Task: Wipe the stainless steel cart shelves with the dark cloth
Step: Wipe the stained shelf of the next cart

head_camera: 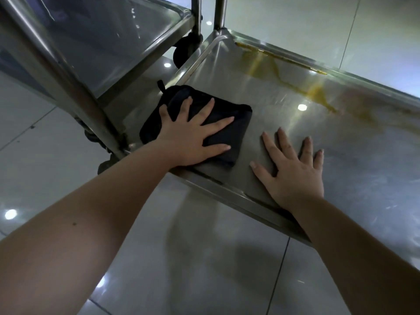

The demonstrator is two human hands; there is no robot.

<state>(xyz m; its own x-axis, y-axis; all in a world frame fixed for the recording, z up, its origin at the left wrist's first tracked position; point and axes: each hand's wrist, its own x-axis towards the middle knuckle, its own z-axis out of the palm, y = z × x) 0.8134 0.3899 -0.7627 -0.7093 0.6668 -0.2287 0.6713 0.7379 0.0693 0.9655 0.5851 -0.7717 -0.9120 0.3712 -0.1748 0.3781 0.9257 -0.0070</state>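
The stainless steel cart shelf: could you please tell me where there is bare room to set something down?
The steel shelf is bare right of the right hand and between it and the yellowish streaks by the far rim. The near-left corner is crowded: left hand pressing the folded black cloth.

Felt like some commercial place, catering or clinic, I couldn't tell which: a stainless steel cart (341, 151) beside another cart (109, 46) on caster wheels (181, 51), over big glossy floor tiles (204, 258) showing round light reflections (10, 214).
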